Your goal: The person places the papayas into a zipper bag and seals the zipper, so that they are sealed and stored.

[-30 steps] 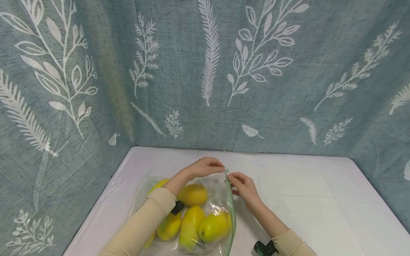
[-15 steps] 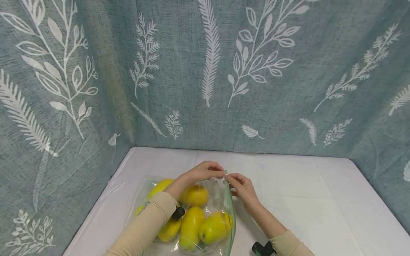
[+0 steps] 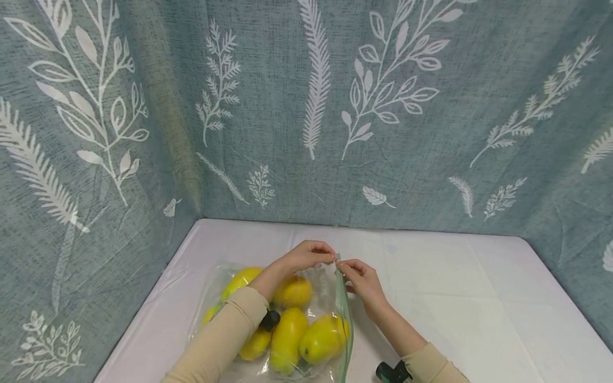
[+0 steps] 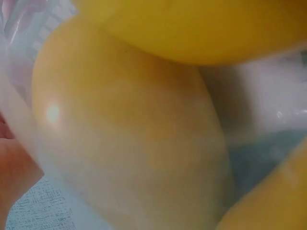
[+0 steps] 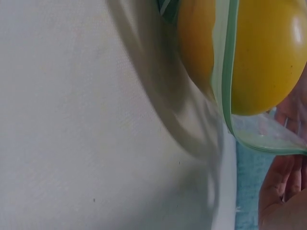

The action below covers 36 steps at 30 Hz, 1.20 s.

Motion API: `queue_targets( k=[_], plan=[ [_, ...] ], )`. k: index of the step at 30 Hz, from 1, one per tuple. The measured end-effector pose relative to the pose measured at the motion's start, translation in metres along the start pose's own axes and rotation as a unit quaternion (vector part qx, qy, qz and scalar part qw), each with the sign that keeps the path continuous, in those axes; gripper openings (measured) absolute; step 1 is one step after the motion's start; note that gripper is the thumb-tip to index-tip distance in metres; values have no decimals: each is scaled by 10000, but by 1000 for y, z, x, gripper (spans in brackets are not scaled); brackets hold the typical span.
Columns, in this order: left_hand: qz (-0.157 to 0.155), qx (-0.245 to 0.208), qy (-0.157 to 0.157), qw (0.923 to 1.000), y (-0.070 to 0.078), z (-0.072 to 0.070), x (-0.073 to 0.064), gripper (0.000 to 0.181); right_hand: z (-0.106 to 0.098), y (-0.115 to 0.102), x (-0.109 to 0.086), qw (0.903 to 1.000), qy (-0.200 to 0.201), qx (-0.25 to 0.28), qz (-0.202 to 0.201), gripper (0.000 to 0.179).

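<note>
A clear zip-top bag [image 3: 344, 314] with a green closure strip lies on the table, holding several yellow mangoes [image 3: 287, 340]. Reaching across the bag, my left hand [image 3: 307, 256] pinches the far end of the strip with thumb and fingers. Just right of it, my right hand [image 3: 366, 284] grips the same end between thumb and forefinger. In the left wrist view, a mango [image 4: 129, 124] seen through the plastic fills most of the picture. The right wrist view shows the green strip [image 5: 228, 72] curving toward my right hand [image 5: 283, 191], partly cut off by the frame edge.
A white-covered table [image 3: 460, 308] extends to the right of the bag. Blue-green curtains [image 3: 278, 106] with white leaf prints stand behind and at both sides. A small black wrist camera [image 3: 394, 371] sits by the right sleeve, another [image 3: 270, 320] by the left.
My left hand has moved slightly down and nearer the right hand, its fingertips now at the strip's end. The right hand has hardly moved, and the bag stays in place.
</note>
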<state>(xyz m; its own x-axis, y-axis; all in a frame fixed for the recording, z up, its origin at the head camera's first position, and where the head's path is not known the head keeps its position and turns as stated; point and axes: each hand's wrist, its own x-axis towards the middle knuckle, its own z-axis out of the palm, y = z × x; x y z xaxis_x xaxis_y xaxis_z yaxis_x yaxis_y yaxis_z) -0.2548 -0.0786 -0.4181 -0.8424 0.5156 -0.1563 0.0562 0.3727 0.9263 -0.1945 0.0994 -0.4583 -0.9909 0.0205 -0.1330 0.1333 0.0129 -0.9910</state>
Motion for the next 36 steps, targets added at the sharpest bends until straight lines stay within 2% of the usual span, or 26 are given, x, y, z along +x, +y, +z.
queue_targets(
  k=[8,15,24,31,36],
  plan=[
    [-165,96,355,9992,3,0,2,21,1,-2,-1,9999,59,-151,27,26],
    [-278,-143,666,9973,4,-2,4,20,0,0,-6,9995,-3,-312,34,29],
    [-391,-185,799,9959,6,-6,4,19,-1,3,-14,9988,-47,-479,121,31],
    [-533,-234,1026,9930,9,-11,6,19,-4,4,-20,9983,-45,-570,124,29],
    [-568,-281,1033,9926,10,-12,7,19,-6,7,-25,9974,-80,-696,176,30]
  ],
)
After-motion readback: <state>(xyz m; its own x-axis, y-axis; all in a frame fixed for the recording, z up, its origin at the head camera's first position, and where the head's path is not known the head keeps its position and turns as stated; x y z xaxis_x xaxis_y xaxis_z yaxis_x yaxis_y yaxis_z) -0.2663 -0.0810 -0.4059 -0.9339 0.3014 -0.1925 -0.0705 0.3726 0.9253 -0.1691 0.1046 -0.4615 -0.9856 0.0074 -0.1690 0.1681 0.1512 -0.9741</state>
